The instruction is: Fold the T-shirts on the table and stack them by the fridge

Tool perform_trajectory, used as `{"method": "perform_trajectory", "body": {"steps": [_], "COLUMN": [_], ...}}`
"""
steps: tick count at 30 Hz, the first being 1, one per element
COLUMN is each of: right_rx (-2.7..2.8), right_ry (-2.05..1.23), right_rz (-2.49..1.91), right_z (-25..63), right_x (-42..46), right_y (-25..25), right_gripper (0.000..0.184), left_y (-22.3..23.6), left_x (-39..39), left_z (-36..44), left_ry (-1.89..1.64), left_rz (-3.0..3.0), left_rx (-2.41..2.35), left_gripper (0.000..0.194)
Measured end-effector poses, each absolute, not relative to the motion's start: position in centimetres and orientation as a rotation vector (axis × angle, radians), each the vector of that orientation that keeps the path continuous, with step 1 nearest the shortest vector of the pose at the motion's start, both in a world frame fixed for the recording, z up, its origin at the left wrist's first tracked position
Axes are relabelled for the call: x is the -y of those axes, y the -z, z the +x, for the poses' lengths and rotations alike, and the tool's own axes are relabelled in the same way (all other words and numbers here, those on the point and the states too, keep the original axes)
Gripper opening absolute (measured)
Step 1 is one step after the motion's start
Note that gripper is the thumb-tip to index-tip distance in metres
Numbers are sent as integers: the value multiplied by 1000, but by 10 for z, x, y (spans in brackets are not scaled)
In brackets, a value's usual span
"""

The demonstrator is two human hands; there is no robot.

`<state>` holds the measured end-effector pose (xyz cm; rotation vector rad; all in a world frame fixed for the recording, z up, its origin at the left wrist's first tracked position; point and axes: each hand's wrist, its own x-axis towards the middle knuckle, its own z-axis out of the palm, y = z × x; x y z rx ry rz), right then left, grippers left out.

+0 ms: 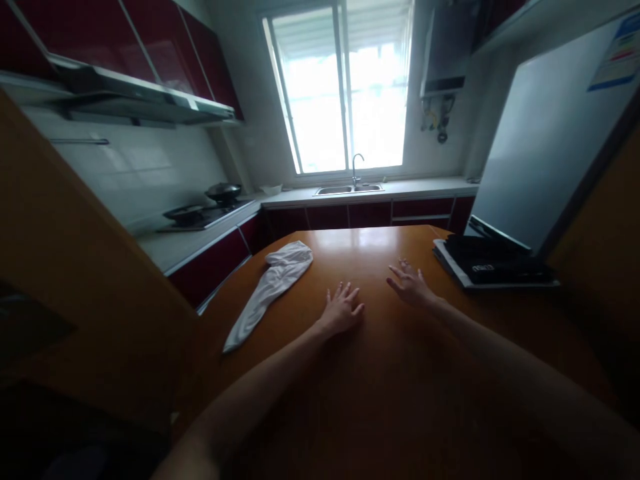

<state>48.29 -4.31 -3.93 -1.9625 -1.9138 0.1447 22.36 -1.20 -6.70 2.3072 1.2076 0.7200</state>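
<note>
My left hand (342,311) rests palm down near the middle of the wooden table (370,373), its fingers spread and nothing in them. To its right, my right hand (412,285) is over the table with fingers apart, also holding nothing; whether it touches the surface I cannot tell. A pale, crumpled cloth garment (273,283) lies on the left part of the table, one narrow end pointing toward me. At the right edge sits a stack of folded dark clothes (495,260) with pale lettering, on top of something white.
Beyond the table runs a counter with a sink (350,190) under a window. On the left, a pan (185,213) and a lidded wok (223,192) stand on the stove. A white fridge (545,127) rises at the right, behind the dark stack.
</note>
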Motion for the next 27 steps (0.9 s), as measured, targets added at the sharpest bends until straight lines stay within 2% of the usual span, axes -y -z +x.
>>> {"method": "perform_trajectory", "body": {"steps": [3, 9, 27], "right_rx": [1916, 1930, 1933], "right_ry": [-235, -161, -79], "right_rz": [-2040, -2179, -2139], "right_z": [454, 434, 439], "right_x": [62, 72, 70], "right_y": [70, 93, 99], "right_gripper": [70, 77, 70], "left_y": [67, 68, 66], "left_x": [25, 33, 35], "left_z": [211, 208, 209], "left_ry": [-673, -187, -170], "left_rz": [2355, 2617, 2660], "left_rx": [-1191, -1304, -1325], "left_gripper": [62, 83, 79]}}
